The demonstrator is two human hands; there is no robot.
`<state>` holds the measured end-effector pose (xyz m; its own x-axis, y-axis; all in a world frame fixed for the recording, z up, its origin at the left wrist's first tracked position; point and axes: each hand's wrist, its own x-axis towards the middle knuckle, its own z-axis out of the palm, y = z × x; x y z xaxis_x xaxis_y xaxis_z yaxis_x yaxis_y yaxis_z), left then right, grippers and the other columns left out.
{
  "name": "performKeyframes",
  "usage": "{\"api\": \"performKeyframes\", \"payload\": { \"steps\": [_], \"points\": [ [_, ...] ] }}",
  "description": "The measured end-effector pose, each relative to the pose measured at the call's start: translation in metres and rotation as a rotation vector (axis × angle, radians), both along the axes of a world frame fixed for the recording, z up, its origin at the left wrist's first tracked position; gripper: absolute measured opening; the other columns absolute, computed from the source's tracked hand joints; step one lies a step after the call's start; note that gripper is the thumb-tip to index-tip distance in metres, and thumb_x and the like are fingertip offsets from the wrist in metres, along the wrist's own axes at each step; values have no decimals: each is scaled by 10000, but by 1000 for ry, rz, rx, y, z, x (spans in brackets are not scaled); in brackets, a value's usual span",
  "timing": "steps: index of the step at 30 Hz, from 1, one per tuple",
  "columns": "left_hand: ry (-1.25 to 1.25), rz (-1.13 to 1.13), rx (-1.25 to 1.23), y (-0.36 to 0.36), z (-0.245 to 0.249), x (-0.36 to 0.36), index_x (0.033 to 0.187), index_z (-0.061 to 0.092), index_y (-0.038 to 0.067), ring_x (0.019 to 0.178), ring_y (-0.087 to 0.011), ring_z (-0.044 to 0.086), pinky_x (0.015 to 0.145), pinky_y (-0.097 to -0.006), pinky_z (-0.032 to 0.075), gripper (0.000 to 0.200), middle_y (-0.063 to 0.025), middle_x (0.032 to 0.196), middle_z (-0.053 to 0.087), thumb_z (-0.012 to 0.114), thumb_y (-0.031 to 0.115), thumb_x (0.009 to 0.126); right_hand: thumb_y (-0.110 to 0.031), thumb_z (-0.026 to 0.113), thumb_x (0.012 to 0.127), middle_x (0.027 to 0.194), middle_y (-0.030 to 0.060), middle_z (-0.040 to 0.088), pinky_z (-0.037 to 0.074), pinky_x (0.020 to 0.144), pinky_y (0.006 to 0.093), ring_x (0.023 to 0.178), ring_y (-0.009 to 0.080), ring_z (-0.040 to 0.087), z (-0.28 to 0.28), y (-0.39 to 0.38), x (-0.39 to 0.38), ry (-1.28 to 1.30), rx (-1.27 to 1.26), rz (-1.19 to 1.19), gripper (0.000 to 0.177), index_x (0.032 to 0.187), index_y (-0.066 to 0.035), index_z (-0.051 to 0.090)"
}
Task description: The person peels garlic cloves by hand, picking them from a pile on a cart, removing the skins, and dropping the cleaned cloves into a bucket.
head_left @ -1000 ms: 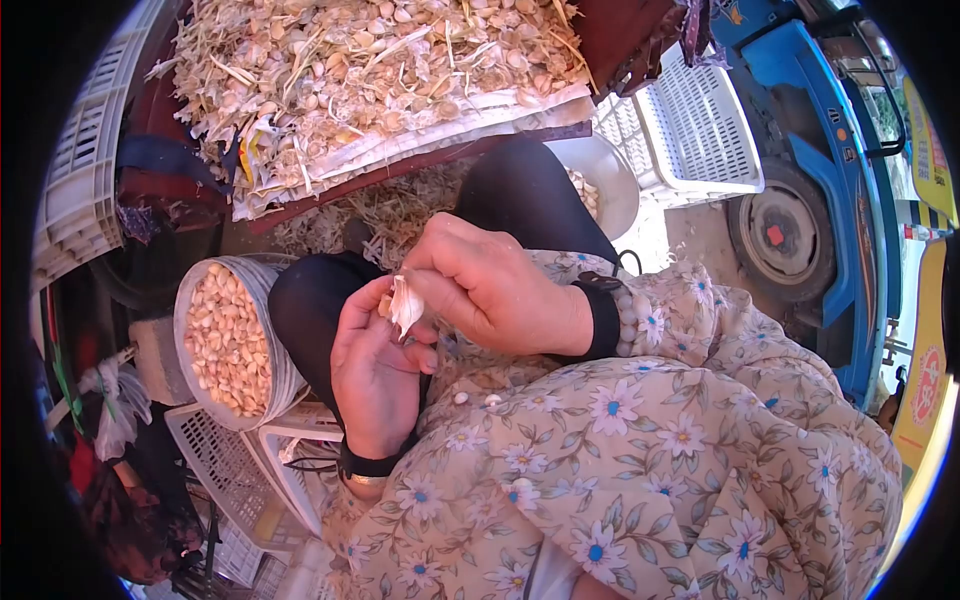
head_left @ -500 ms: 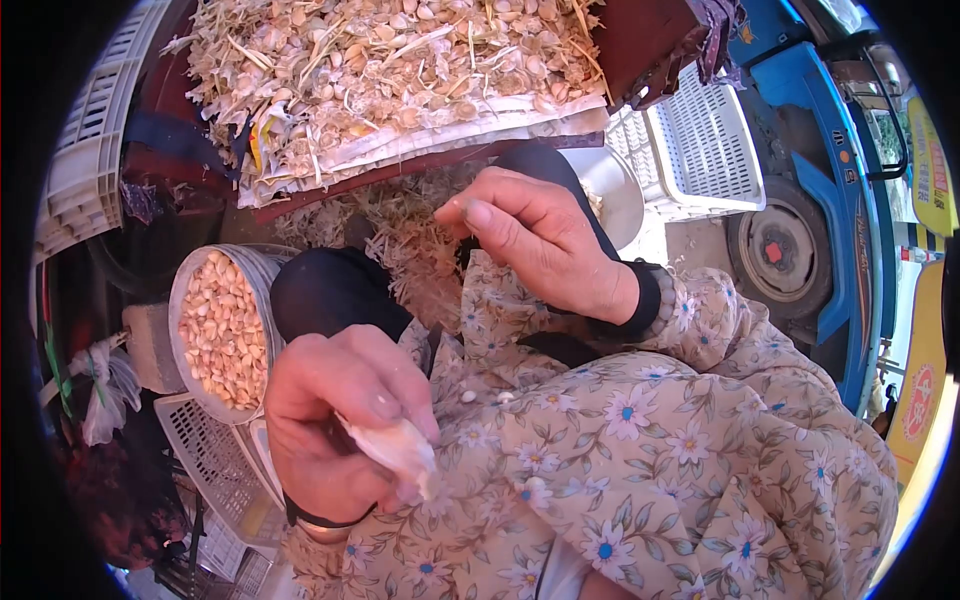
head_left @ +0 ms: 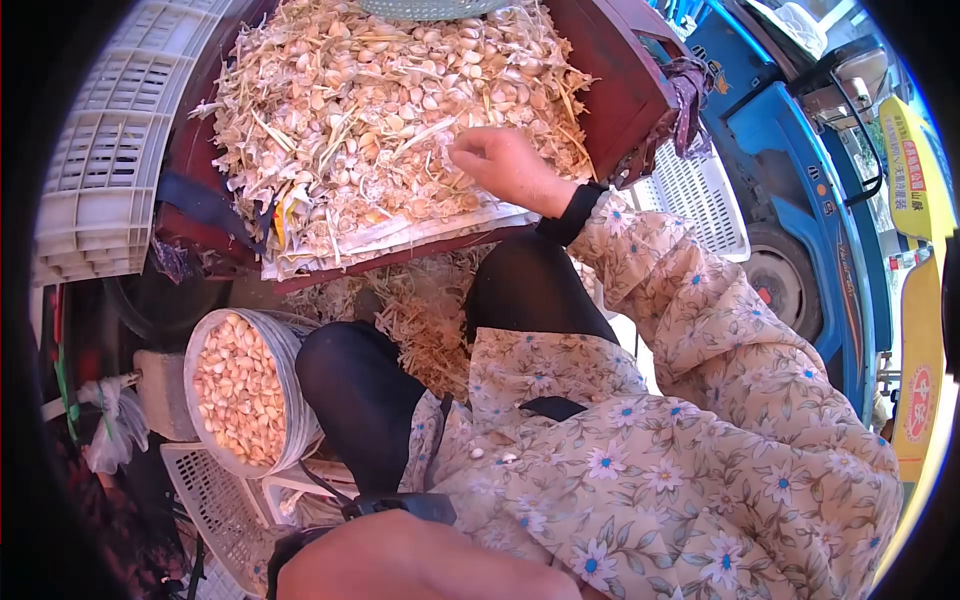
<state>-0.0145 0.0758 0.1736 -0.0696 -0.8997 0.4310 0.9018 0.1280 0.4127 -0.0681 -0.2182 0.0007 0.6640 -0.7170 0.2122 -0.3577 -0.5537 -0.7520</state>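
My right hand [head_left: 512, 172] reaches over a heap of garlic cloves [head_left: 400, 120] mixed with papery skins and dry stalks. Its fingers are curled down against the near right part of the heap, and whatever lies between them is hidden. At the bottom edge of the head view, my left hand [head_left: 420, 560] is near my lap, with its back and a dark wristband showing. The fingers of that hand are out of sight. Two small pale bits [head_left: 477, 453] lie on the flowered apron [head_left: 640, 480].
A white bucket [head_left: 310, 365] full of cloves stands at left, beside a plastic basket [head_left: 215, 490]. Stacked crates [head_left: 110, 150] rise at far left. A white crate [head_left: 700, 200] and a blue vehicle [head_left: 800, 190] are at right. A pale green basket [head_left: 435, 8] touches the heap's far side.
My right hand has moved forward from above my knees to the heap. My left hand, which held a pale papery piece, has dropped to the bottom edge. The camera view has tilted upward.
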Motion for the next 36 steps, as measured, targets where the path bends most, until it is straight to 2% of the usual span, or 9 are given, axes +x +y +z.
{"api": "performKeyframes", "payload": {
  "steps": [7,11,14,19,22,25,29,32,36],
  "points": [
    [176,109,236,1,-18,42,939,399,-55,619,-249,553,472,-266,504,231,-232,915,469,573,-37,789,-156,563,752,746,145,614,467,658,403,737,310,599,-6,-36,70,-97,-355,-41,140,786,-34,624],
    [-174,802,655,22,-71,118,1274,381,-26,820,-138,554,664,-155,505,408,-131,1068,493,488,56,890,-132,529,739,862,145,608,464,674,430,770,337,594,-13,-38,87,180,-430,-123,144,827,-67,624],
    [-484,997,937,50,-131,186,1223,417,-64,990,-196,553,837,-224,491,360,-117,1086,516,500,30,885,-111,501,734,905,155,603,464,686,435,802,338,601,-23,-45,94,263,-456,-107,182,875,-70,609],
    [-489,1093,1139,96,-222,276,1037,495,-45,954,-248,577,851,-260,493,175,-136,1051,533,506,-17,865,-100,494,725,903,170,611,466,689,450,798,345,602,-12,-39,88,302,-419,-65,217,907,-63,607],
    [-450,1204,1190,113,-261,311,917,456,20,867,-236,585,800,-282,519,88,-109,929,532,511,-14,858,-95,526,764,878,134,623,486,647,397,738,289,617,-27,-57,74,22,-496,23,231,981,-52,592],
    [-565,1297,1367,105,-271,312,865,409,58,775,-215,578,719,-275,523,141,-81,851,513,528,-6,825,-97,561,807,830,75,608,493,600,307,687,191,610,16,-36,54,-235,491,-29,248,1040,-11,554],
    [-919,1246,1606,123,-306,349,1034,489,-5,886,-243,568,781,-291,470,289,-135,1007,551,562,-1,754,-66,548,846,779,49,583,467,590,239,681,126,585,42,-9,20,-567,1034,205,183,1015,4,544],
    [-1307,1263,1536,105,-282,332,1200,488,-45,1075,-238,503,926,-316,386,457,-155,1174,534,582,28,758,-48,553,845,782,43,587,483,582,245,662,123,590,53,10,5,-589,1128,322,127,970,-29,545],
    [-1393,1352,1206,50,-223,277,1162,518,-33,1028,-206,523,893,-295,408,365,-129,1137,554,565,40,807,-49,560,841,804,52,603,488,576,255,646,130,596,53,28,-1,-660,1234,390,113,952,-50,543]
  ]
}}
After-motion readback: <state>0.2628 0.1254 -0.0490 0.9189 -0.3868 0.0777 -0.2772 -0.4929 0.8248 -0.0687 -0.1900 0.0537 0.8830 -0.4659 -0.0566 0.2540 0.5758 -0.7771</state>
